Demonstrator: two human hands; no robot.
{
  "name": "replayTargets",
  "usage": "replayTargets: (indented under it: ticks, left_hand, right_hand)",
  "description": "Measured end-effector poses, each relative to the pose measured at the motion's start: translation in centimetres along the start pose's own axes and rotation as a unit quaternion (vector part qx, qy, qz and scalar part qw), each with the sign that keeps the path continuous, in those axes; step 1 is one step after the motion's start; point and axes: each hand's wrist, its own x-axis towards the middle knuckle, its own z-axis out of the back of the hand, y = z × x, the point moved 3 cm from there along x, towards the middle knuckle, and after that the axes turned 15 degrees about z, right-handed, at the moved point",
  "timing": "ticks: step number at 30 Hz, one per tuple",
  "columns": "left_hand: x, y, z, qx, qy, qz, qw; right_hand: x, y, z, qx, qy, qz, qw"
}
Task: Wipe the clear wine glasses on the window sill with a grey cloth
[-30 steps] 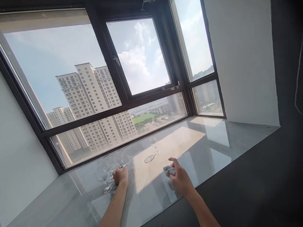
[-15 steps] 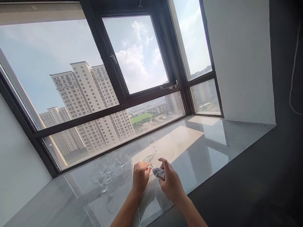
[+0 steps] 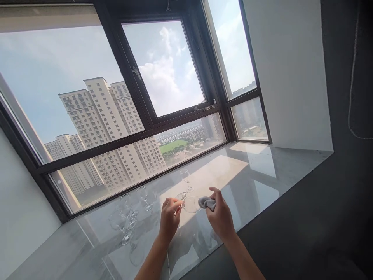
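My left hand (image 3: 169, 217) pinches a clear stemmed glass (image 3: 191, 204) at its left end, over the sill. The glass lies tilted on its side, its bowl toward the right; it is so transparent that its outline is faint. A bunched grey cloth (image 3: 207, 203) is gripped in my right hand (image 3: 220, 214), close to the bowl's rim, with the index finger raised. Whether cloth and rim touch, I cannot tell. Just beyond my hands another stemmed glass (image 3: 184, 177) stands upright on the glossy sill (image 3: 204, 237).
Several stemmed glasses stand to the left, among them a front one (image 3: 119, 221) and a rear one (image 3: 143, 193). A dark-framed window (image 3: 96, 152) borders the sill's far side. A white wall (image 3: 291, 77) rises at the right, and the sill's front edge runs diagonally.
My right hand has moved right with the cloth, away from my left hand. The glass bowl between them now shows. My left hand has shifted slightly left, and the view has moved a little.
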Motion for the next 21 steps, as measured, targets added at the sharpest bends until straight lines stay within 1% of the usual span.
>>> replayTargets:
  ticks: [2,4,6,8,11,14,18,21]
  left_hand:
    - [0.0,0.0,-0.2,-0.006,0.026,-0.002,1.0]
    - [0.0,0.0,-0.4,0.009,0.055,-0.001,0.998]
    - [0.0,-0.2,-0.6,0.031,0.076,-0.004,0.997]
    - [0.0,-0.3,-0.7,0.049,0.082,-0.012,0.995]
    - [0.1,-0.5,-0.5,0.053,0.067,-0.023,0.996]
    - [0.0,-0.6,-0.1,0.037,0.03,-0.032,0.998]
    - [-0.2,-0.7,0.4,0.014,-0.043,-0.032,0.998]
    - [-0.3,-0.6,0.2,-0.005,-0.048,-0.021,0.999]
  right_hand:
    - [0.0,-0.5,0.1,0.017,-0.007,-0.022,1.0]
    - [0.1,-0.6,0.0,0.031,-0.002,-0.032,0.999]
    - [0.0,-0.4,-0.1,0.037,0.015,-0.027,0.999]
    - [0.0,0.0,-0.3,0.048,0.039,-0.016,0.998]
    - [-0.2,0.6,-0.6,0.066,0.058,-0.001,0.996]
    - [-0.3,0.8,-0.7,0.061,0.041,0.005,0.997]
    - [-0.5,0.4,-0.9,0.058,0.014,-0.016,0.998]
    - [-0.4,-0.1,-0.9,0.051,0.003,-0.038,0.998]
